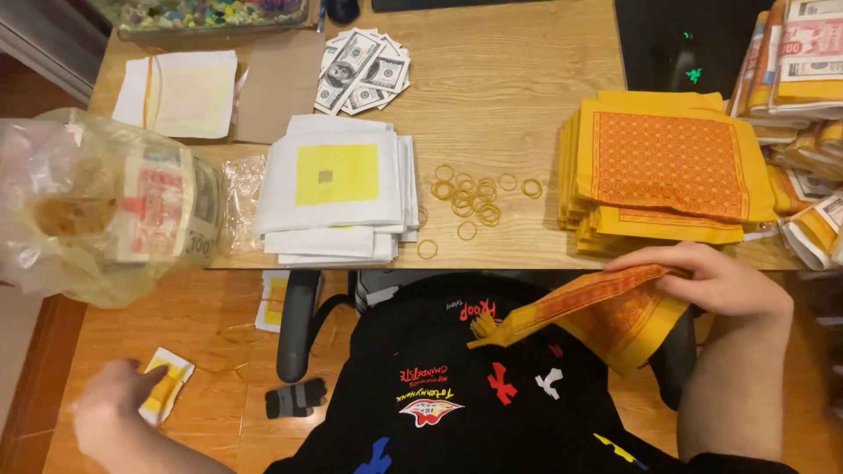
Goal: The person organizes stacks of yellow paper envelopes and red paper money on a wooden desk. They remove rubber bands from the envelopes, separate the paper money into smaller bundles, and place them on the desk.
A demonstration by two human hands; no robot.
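Your right hand (716,281) grips a folded orange-and-yellow paper bundle (597,312) at the tabletop (492,88) edge; your left hand (110,412) touches a small yellow-and-white packet (167,384) near the floor.

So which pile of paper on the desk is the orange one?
The stack on the right of the desk, nearest the right hand: yellow sheets printed with an orange patterned square. The middle stack is white with a plain yellow square.

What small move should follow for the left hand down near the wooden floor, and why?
Probably lift the small folded white-and-yellow paper to the desk: the left hand is at it by the floor, while the right hand holds a folded orange-and-yellow paper bundle.
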